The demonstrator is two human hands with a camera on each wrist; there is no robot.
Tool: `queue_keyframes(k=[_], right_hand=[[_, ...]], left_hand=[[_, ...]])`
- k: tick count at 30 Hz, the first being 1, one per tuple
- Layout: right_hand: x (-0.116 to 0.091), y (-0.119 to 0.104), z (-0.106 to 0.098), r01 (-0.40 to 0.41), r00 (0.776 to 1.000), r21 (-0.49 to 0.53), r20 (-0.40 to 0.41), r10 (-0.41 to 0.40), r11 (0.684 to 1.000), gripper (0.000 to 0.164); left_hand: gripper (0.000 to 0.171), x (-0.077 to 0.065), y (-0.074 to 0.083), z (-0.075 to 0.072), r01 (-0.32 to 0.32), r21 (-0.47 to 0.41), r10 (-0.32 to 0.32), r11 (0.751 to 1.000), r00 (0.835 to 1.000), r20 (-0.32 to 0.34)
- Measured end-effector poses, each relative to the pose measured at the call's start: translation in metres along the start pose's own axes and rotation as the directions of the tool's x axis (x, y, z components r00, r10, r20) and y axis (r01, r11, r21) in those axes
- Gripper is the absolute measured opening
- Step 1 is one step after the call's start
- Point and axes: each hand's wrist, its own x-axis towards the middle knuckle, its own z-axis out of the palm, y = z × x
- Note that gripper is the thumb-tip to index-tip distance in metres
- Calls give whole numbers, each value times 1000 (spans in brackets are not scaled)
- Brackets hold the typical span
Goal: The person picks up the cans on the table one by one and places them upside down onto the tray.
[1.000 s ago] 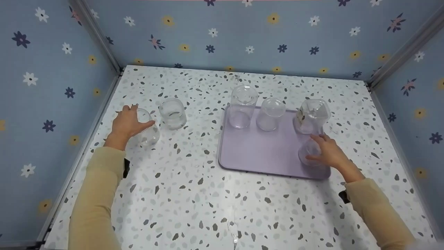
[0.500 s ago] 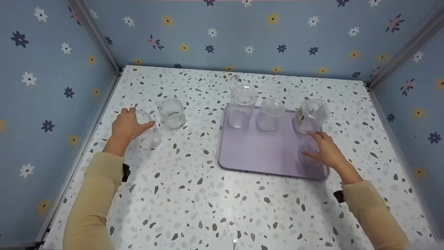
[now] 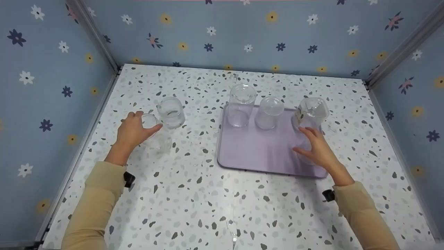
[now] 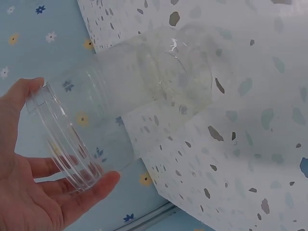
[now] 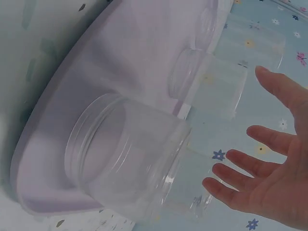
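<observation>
My left hand (image 3: 131, 131) holds a clear jar (image 3: 159, 144) by its ridged upper end. In the left wrist view, the thumb and fingers curl round that ridged band (image 4: 65, 139), and the clear body stretches down toward the table. Whether its bottom touches the table is hard to tell. Over the right end of the lilac tray (image 3: 253, 154), my right hand (image 3: 321, 151) is spread beside another clear jar (image 5: 125, 159). A gap separates its fingers from that jar in the right wrist view. This jar stands on the tray, partly hidden by the hand in the head view.
Along the tray's back stand a tall clear jar (image 3: 240, 111), a shorter clear jar (image 3: 269, 114) and an angular clear jar (image 3: 312, 111) with a printed mark. One more clear jar (image 3: 171, 113) stands beside the left hand. Flowered walls (image 3: 225, 34) border the speckled table (image 3: 187, 201).
My left hand and its jar have shifted right and nearer to me. The right hand has drawn left and off the jar beside it, fingers spread. The tray's jars stay put.
</observation>
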Motion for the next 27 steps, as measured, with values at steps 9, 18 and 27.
queue_keyframes(k=[9, 18, 27], right_hand=[[7, -14, 7, 25, 997, 18, -80, -23, 1000, 65], [11, -21, 16, 46, 990, 95, -133, -33, 994, 62], [14, -24, 25, 106, 977, 136, -200, -78, 985, 55]], left_hand=[[84, -4, 10, 10, -12, -82, 10, 997, 1000, -16], [85, -6, 23, 22, -23, -162, 12, 986, 998, -68], [77, -10, 31, 39, -83, -341, 26, 937, 986, -167]])
